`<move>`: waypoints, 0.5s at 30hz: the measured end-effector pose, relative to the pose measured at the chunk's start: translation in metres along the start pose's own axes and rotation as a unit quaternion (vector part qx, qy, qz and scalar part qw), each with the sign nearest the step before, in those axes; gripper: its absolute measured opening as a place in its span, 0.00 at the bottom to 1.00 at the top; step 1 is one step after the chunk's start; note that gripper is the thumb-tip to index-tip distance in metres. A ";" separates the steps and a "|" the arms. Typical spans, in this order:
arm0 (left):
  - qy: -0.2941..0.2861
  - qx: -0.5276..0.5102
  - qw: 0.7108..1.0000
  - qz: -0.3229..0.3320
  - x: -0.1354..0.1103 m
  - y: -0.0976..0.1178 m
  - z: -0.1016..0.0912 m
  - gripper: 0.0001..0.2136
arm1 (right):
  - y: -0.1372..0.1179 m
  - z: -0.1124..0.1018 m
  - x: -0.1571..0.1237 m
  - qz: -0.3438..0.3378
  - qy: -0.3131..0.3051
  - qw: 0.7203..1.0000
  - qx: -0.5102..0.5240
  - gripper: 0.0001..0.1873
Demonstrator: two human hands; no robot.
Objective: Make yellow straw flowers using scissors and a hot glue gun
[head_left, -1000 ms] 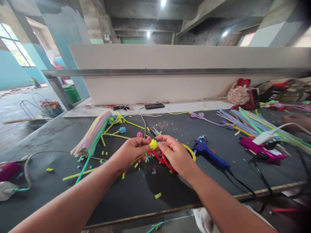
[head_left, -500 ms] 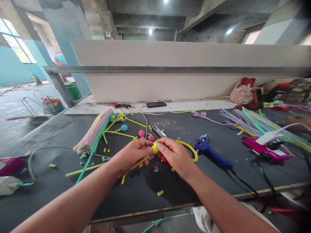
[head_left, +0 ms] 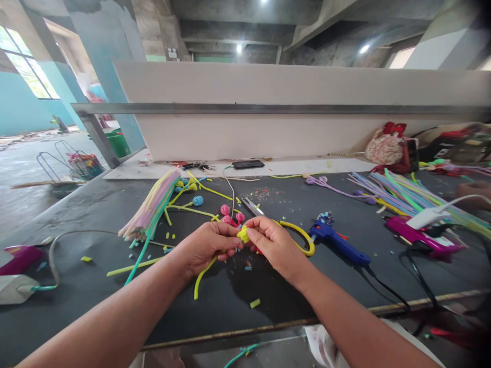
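Note:
Between the fingertips of both hands is a small yellow pipe-cleaner flower bud (head_left: 243,234). My left hand (head_left: 207,247) pinches it from the left, and a yellow stem (head_left: 199,282) hangs down below that hand. From the right, my right hand (head_left: 275,249) presses thumb and fingers against the bud. Just beyond the hands lie scissors (head_left: 251,206), blades showing; a yellow loop, apparently their handle, curves out behind my right hand. Pink pipe-cleaner balls (head_left: 225,209) and a blue ball (head_left: 197,201) on stems rest past my left hand.
A blue glue gun (head_left: 339,244) with a black cord lies at the right. Pipe-cleaner bundles lie left (head_left: 151,207) and right (head_left: 399,189). A phone (head_left: 248,164) sits by the white back board. Cut scraps dot the dark table (head_left: 184,317), whose front edge is near me.
The yellow bud has turned slightly in my fingers. Its stem below my left hand now hangs more steeply in a curve. The hands stay in nearly the same place.

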State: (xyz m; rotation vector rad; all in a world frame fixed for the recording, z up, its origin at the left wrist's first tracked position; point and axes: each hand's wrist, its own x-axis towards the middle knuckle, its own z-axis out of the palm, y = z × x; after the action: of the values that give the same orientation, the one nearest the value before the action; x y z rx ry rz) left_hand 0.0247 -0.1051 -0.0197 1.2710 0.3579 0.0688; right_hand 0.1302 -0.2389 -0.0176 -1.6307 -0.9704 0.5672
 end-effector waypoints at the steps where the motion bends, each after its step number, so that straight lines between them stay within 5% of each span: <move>1: 0.002 0.003 1.000 0.004 0.000 0.000 0.000 0.08 | -0.001 0.000 0.000 0.010 -0.001 1.000 0.011 0.09; 15: -0.024 0.014 0.999 0.025 0.003 0.001 -0.007 0.09 | 0.000 -0.008 0.003 0.044 -0.021 0.996 0.077 0.14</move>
State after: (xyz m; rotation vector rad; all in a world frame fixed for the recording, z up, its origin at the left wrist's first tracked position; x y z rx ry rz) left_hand 0.0258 -0.0977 -0.0214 1.3077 0.2868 0.0762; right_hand 0.1377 -0.2410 -0.0151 -1.5352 -0.8664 0.7208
